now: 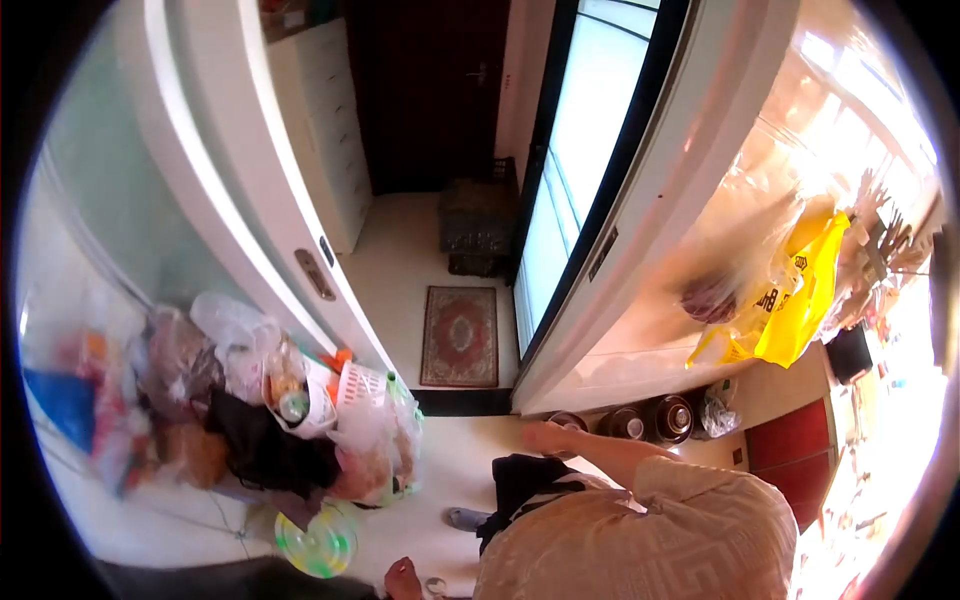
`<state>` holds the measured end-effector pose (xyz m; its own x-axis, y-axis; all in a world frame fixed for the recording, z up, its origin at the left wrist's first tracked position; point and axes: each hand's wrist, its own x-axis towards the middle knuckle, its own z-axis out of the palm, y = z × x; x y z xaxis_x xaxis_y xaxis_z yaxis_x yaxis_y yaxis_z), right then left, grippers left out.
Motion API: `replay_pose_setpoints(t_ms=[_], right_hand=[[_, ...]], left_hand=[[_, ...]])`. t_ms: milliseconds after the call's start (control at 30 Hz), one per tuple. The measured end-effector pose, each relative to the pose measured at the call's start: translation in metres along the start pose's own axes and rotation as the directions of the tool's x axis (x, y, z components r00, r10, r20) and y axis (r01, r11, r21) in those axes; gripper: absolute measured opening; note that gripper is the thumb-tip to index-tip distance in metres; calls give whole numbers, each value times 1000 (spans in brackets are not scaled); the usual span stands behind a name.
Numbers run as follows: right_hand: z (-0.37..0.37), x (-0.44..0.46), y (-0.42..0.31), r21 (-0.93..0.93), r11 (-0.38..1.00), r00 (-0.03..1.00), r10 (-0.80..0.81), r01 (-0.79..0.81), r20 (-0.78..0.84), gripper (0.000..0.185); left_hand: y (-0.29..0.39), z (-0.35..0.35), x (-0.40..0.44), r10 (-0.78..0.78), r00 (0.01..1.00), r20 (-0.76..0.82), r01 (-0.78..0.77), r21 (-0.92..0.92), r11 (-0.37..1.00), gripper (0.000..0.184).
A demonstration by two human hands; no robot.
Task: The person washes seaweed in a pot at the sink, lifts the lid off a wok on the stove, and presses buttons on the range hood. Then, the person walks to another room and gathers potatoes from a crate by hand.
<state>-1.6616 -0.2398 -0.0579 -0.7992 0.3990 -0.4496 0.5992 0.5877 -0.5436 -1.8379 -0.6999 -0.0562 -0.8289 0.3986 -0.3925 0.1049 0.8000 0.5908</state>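
My right hand (545, 437) reaches out from a beige patterned sleeve (715, 495), just in front of dark round lidded jars (627, 424) on the floor. It is small and blurred, and its fingers cannot be made out. Low in the view, my left hand (403, 578) hangs over the pale floor with its fingers curled, and nothing shows in it. Up and to its left are a green and yellow translucent round item (316, 541) and a plastic bag (405, 440) beside a white basket (360, 385).
A white sliding door (315, 275) and a door frame (650, 200) flank a doorway with a red patterned rug (459, 337) beyond. Bags and a black cloth (265, 445) pile up at left. A yellow bag (805, 290) hangs at right above red cabinet fronts (790, 440).
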Motion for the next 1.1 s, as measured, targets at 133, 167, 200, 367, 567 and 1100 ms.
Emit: replay_pose_setpoints(t_ms=[133, 167, 200, 367, 567, 1100], right_hand=[[-10, 3, -9, 218, 925, 950, 304, -312, 71, 31], [-14, 11, -9, 334, 847, 910, 399, -414, 114, 30], [-16, 24, -7, 345, 841, 908, 405, -417, 110, 30], [16, 176, 94, -60, 959, 944, 282, -276, 172, 24], [-80, 344, 135, -87, 905, 781, 405, -416, 475, 16], [-271, 581, 151, -259, 966, 996, 37, -16, 77, 20]], left_hand=[[23, 2, 36, 89, 981, 171, -69, -117, 991, 40], [26, 8, 42, 112, 978, 174, -94, -106, 990, 41], [17, 20, 49, 98, 978, 182, -81, -101, 992, 43], [78, 48, 103, 68, 961, 268, -63, -28, 998, 36], [202, 79, 240, 92, 950, 299, -105, 26, 994, 31], [436, 92, 571, 49, 949, 312, -78, 80, 994, 18]])
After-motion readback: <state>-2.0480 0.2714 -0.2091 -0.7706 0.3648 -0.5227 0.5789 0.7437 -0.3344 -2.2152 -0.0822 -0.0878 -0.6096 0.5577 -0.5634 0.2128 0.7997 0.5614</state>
